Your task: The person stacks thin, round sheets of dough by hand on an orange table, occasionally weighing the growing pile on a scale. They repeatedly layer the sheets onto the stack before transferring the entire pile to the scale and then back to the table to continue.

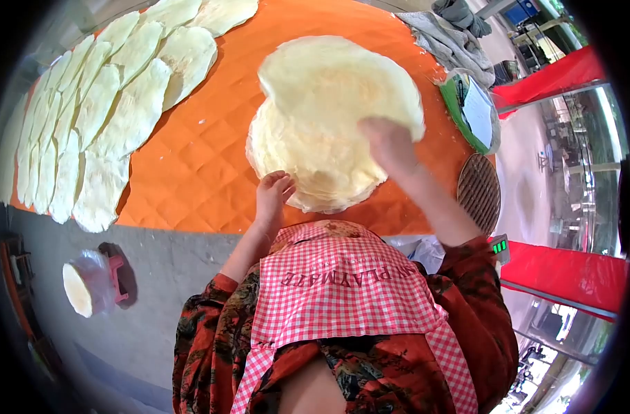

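A stack of thin, pale round flatbreads [308, 162] lies on the orange table cover. Its top flatbread [336, 79] sits shifted toward the far right of the pile and looks slightly blurred. My right hand [391, 145], smeared by motion, is closed at the lower right edge of that top sheet; the fingertips are hidden. At the near left rim of the stack is my left hand [275, 196], its fingers loosely bent and apart, with nothing visible in them.
Overlapping flatbreads [97, 103] cover the table's left end. A grey cloth [446, 41], a green-edged bag [463, 114] and a round woven rack [478, 190] line the right edge. A pink stool [118, 279] with a bagged pale stack [87, 283] stands on the floor at left.
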`<move>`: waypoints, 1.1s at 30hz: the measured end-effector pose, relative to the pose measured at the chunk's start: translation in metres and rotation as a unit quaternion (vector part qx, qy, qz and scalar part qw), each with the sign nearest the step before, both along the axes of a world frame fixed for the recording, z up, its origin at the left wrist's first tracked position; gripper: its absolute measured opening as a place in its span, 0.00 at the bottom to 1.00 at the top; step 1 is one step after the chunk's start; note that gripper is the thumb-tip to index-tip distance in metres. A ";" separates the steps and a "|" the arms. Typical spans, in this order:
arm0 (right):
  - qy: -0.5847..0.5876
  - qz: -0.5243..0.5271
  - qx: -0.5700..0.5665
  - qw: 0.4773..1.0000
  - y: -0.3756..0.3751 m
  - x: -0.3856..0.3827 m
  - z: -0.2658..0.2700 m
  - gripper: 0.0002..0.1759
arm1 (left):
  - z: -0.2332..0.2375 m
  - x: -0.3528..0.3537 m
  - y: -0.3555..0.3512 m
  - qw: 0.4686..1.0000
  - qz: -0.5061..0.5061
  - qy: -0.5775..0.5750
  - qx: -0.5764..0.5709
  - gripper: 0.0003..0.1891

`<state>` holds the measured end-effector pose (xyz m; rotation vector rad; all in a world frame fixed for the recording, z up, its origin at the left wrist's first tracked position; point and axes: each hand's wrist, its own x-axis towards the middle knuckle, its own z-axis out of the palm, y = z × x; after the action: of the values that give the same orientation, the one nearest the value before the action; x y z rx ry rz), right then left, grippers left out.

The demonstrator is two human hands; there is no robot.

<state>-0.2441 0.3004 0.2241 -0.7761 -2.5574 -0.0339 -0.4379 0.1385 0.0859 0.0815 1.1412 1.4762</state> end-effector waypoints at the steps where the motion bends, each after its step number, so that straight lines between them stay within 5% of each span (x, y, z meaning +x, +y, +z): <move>1: 0.012 -0.006 -0.015 1.000 -0.012 0.006 -0.027 0.06 | -0.006 0.006 0.002 0.999 0.008 0.031 -0.002 0.16; 4: -0.111 -0.032 -0.113 0.987 -0.024 0.031 -0.107 0.03 | -0.001 0.012 0.009 0.998 -0.003 -0.042 -0.036 0.21; 7: -0.109 -0.055 -0.134 0.983 -0.025 0.029 -0.124 0.02 | 0.009 0.016 0.013 0.998 -0.005 -0.047 -0.028 0.23; 12: -0.043 -0.066 -0.129 0.989 -0.027 -0.003 -0.073 0.03 | 0.010 0.016 0.028 0.998 -0.030 -0.050 -0.029 0.18; 16: -0.102 -0.054 -0.141 0.983 -0.033 -0.012 -0.109 0.03 | -0.011 0.021 0.035 0.992 -0.090 -0.046 -0.068 0.14; 25: -0.150 -0.033 -0.150 0.977 -0.043 -0.022 -0.124 0.03 | -0.006 0.031 0.032 0.995 -0.037 -0.093 -0.015 0.15; 28: -0.168 -0.036 -0.170 0.970 -0.044 -0.022 -0.126 0.12 | -0.004 0.028 0.033 0.993 -0.030 -0.115 0.007 0.17; 31: -0.095 -0.106 -0.329 0.934 -0.063 -0.025 -0.096 0.25 | 0.001 0.027 0.026 0.991 -0.012 -0.136 0.006 0.19; 33: -0.034 -0.059 -0.207 0.976 -0.073 -0.011 -0.105 0.30 | 0.008 0.026 0.031 0.989 0.012 -0.147 -0.001 0.20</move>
<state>-0.2555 0.2273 0.1192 -1.0946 -2.6126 0.4563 -0.4123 0.1697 0.0937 -0.1493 0.9063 1.4526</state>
